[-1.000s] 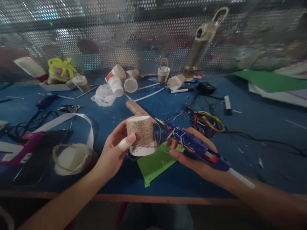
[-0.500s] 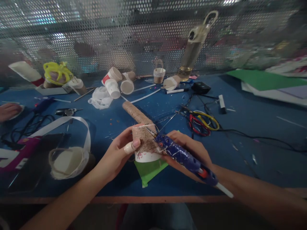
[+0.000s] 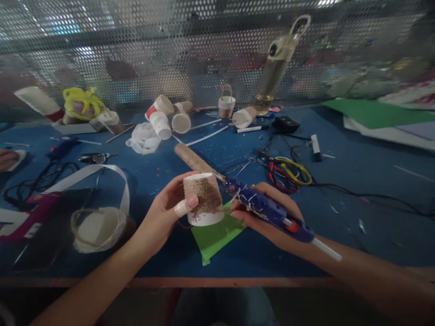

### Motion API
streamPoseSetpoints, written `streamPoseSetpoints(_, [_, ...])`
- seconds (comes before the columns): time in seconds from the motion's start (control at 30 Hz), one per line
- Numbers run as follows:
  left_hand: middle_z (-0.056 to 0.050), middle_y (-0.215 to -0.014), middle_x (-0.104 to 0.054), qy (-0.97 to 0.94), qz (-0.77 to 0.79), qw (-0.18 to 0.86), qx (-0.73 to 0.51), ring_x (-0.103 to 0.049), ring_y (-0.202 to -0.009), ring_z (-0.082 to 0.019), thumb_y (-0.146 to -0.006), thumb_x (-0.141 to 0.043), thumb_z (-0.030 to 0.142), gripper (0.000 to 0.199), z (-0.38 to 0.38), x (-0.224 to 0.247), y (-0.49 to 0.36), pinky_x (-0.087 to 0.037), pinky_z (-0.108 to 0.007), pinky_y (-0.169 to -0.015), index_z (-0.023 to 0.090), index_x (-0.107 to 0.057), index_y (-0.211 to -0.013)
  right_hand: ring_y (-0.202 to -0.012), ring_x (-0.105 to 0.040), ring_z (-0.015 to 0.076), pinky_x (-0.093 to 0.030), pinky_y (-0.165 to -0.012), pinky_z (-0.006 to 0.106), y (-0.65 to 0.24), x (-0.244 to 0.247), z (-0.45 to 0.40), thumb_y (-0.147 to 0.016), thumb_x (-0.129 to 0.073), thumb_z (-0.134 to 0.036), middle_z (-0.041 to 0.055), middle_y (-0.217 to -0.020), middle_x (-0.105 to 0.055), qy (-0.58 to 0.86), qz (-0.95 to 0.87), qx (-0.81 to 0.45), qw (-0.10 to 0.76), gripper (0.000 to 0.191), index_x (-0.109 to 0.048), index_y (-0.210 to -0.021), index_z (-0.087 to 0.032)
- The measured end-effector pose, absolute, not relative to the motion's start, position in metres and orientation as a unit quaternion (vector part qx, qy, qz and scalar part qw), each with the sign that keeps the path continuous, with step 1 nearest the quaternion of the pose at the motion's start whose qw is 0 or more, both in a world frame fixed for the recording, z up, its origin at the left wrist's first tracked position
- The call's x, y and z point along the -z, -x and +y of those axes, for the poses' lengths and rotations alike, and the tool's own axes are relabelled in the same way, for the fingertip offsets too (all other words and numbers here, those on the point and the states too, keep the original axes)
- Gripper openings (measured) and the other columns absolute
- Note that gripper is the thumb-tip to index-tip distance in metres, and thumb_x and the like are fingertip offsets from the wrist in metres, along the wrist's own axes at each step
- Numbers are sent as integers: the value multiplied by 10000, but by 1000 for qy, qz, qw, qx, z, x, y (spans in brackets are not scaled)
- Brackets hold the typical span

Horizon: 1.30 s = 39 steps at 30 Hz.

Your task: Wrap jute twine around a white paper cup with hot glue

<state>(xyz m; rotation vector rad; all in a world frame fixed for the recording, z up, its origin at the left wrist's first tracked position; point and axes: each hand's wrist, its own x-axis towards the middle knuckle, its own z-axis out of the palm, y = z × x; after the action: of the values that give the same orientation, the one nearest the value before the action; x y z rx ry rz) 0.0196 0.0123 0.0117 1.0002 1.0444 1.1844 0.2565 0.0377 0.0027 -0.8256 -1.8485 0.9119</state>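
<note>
My left hand (image 3: 173, 206) is closed around a paper cup (image 3: 203, 197) wrapped in brown twine, its white lower band bare. A bandage covers the left thumb. In my right hand (image 3: 272, 213) is a blue glue gun (image 3: 265, 201) with a white glue stick out of its back end. The nozzle is close to the cup's upper right edge; I cannot tell whether they touch. A strand of twine runs from the cup to my right fingertips. Behind the cup lies a twine-wrapped roll (image 3: 192, 158). Green paper (image 3: 217, 237) is under the cup.
To the right lie scissors (image 3: 292, 172) and a black cable (image 3: 360, 192). At left are a white basket (image 3: 98, 228) and a magenta glue gun (image 3: 32, 213). Paper cups (image 3: 160, 124) and a tilted bottle (image 3: 273, 77) stand by the perforated screen. Another person's hand (image 3: 8, 158) is at far left.
The cup has turned and shifted slightly left in my left hand. My right hand has drawn the glue gun a little right, its nozzle moving from the cup's front to its upper edge.
</note>
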Motion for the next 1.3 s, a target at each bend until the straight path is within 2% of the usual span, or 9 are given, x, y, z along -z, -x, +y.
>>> streamPoseSetpoints(0.13, [-13,-1249,-699,-445,453,581,-509,-601,-1199,-230,-811,-760,340,418,13,-12,-19,-476,-287,-948,311,-662,-1216,-635,-662,117,-553,-566,225,-255,-7,39,-774,-806,-220,-45,-780,-707,333,-710,-431,447,171,-666,-859,-270])
streamPoseSetpoints(0.3, [-1,-1261,-684,-470,461,563,-500,-594,-1186,-207,-815,-761,324,427,14,-9,-18,-468,-269,-954,324,-650,-1228,-644,-669,145,-577,-605,279,-253,-14,41,-776,-800,-235,-28,-766,-702,366,-665,-460,461,141,-664,-781,-271])
streamPoseSetpoints(0.5, [13,-1252,-677,-482,431,576,-500,-599,-1157,-187,-819,-758,305,427,14,-5,-17,-498,-236,-902,350,-648,-1229,-652,-643,146,-560,-585,283,-255,-13,44,-784,-787,-355,-15,-790,-689,416,-642,-499,407,156,-666,-788,-257])
streamPoseSetpoints(0.83, [22,-1248,-680,-490,412,571,-514,-608,-1133,-161,-806,-769,268,438,14,-4,-18,-503,-195,-890,353,-657,-1221,-620,-590,108,-522,-596,239,-253,-13,48,-772,-797,-305,-55,-675,-610,406,-608,-566,382,164,-651,-750,-233])
streamPoseSetpoints(0.97, [18,-1197,-700,-488,396,568,-531,-638,-1069,-152,-783,-789,263,441,13,-4,-21,-520,-179,-837,349,-667,-1198,-644,-597,109,-514,-619,246,-252,-4,48,-763,-809,-309,-54,-712,-644,392,-581,-588,404,194,-632,-753,-230])
streamPoseSetpoints(1.3, [1,-1198,-695,-498,371,567,-541,-641,-1073,-168,-751,-810,232,486,12,-4,-22,-536,-204,-857,338,-668,-1203,-610,-568,87,-495,-592,230,-252,-2,47,-723,-830,-269,-64,-737,-655,392,-556,-616,397,254,-580,-720,-224])
